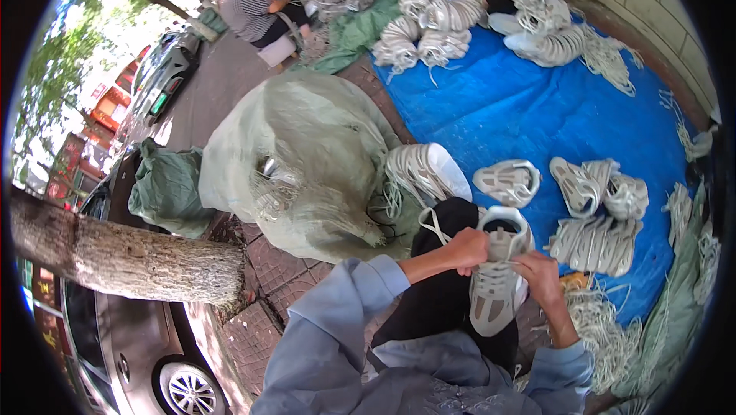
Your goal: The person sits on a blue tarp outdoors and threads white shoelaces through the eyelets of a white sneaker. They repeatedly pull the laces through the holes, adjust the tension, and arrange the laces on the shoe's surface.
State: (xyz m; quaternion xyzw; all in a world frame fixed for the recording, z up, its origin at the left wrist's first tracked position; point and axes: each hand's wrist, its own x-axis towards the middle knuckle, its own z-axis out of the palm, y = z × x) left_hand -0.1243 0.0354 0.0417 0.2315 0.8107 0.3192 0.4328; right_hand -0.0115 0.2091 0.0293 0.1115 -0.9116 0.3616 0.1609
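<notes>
Resting on your lap at 6 o'clock, the grey shoe (497,281) is partly hidden by both hands. Your left hand (468,250) pinches its white lace (432,223); your right hand (540,277) grips the upper. Loose shoes (590,212) lie on the blue tarp (521,108) at 2 o'clock; a full green sack (307,154) crowds 10 o'clock.

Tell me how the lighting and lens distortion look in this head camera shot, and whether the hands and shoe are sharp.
Head view: even shade on the left hand, right hand and grey shoe, all fairly sharp; street at upper left is overexposed; the fisheye bends the tree trunk and blue tarp toward a black rim.
</notes>
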